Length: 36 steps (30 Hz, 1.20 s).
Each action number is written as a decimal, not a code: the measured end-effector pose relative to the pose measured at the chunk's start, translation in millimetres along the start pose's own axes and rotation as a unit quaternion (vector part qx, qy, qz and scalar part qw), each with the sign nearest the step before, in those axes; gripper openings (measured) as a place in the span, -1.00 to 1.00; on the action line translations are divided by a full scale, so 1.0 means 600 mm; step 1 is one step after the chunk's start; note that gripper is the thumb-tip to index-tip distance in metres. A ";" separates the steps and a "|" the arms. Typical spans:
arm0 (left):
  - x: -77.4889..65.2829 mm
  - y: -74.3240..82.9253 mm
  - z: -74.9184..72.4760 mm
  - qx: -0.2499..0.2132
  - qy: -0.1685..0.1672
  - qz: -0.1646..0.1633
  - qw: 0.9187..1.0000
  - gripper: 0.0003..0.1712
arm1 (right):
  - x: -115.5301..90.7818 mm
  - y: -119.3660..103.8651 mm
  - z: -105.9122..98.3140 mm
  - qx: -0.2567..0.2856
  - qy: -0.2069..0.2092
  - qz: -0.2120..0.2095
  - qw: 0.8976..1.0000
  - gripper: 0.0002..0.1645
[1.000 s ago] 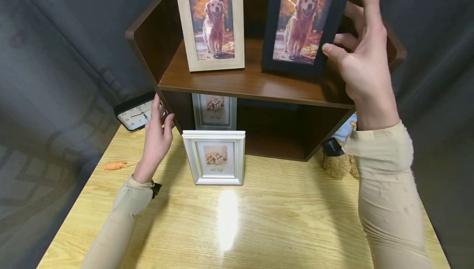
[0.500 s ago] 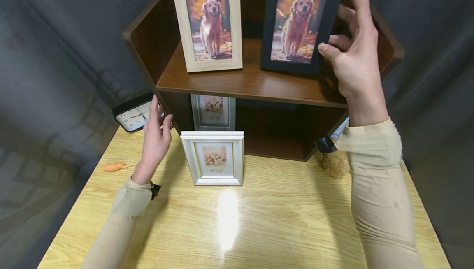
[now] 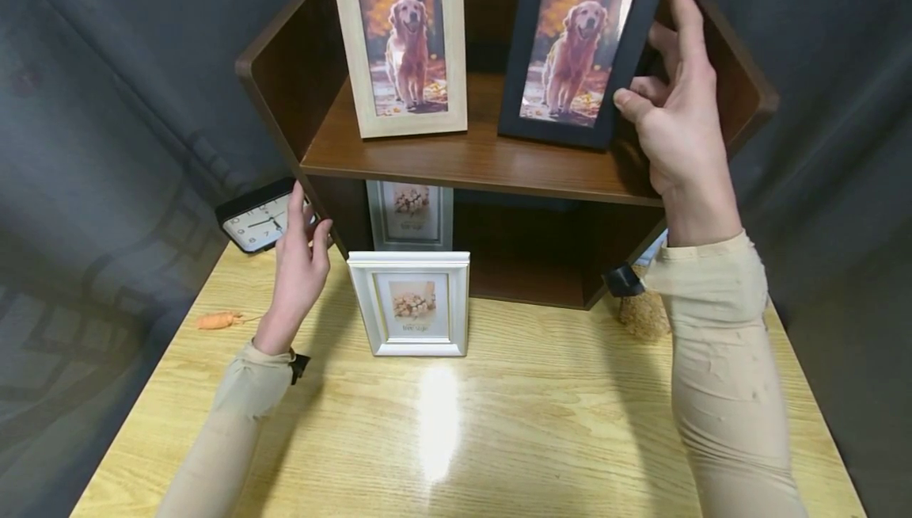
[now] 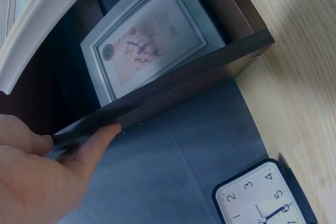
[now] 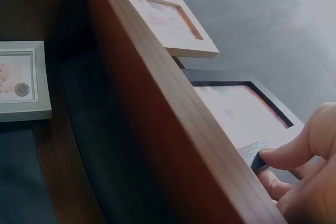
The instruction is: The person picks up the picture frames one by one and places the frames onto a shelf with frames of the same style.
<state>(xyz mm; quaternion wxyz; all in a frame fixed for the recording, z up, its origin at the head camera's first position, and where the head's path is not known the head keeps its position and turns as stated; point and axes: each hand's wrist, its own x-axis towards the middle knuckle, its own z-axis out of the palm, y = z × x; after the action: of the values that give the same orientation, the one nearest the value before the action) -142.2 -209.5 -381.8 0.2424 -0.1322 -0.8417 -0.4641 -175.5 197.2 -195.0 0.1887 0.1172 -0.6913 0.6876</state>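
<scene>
My right hand (image 3: 680,118) grips the right side of a black picture frame (image 3: 509,98), its thumb on the front and its fingers behind. The frame holds a golden dog photo and leans slightly on the top board of a dark brown shelf unit (image 3: 492,169). To its left stands a cream picture frame (image 3: 458,51) with the same kind of photo. My left hand (image 3: 299,264) holds the shelf unit's left side panel (image 4: 157,95), with fingers along the outer face and the thumb at the front edge.
A white picture frame (image 3: 359,304) stands on the wooden table (image 3: 541,415) before the shelf. A grey-green one (image 3: 447,217) stands in the lower compartment. A clock (image 3: 260,225) and an orange toy carrot (image 3: 219,320) lie left; a straw-coloured thing with a black top (image 3: 644,316) stands right.
My right hand has moved a little left and down with the black frame, whose top now leans more to the right. The left hand has stayed at the side panel.
</scene>
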 end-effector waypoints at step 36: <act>-0.003 0.002 -0.002 0.006 0.000 0.000 1.000 -0.19 | -0.010 -0.003 0.002 0.012 -0.039 0.039 0.998 -0.11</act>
<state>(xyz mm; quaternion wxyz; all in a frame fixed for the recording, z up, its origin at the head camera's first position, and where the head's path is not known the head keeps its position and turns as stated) -140.0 -209.8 -381.6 0.2429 -0.1309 -0.8443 -0.4594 -169.5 195.4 -195.8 0.1331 0.1194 -0.6938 0.6976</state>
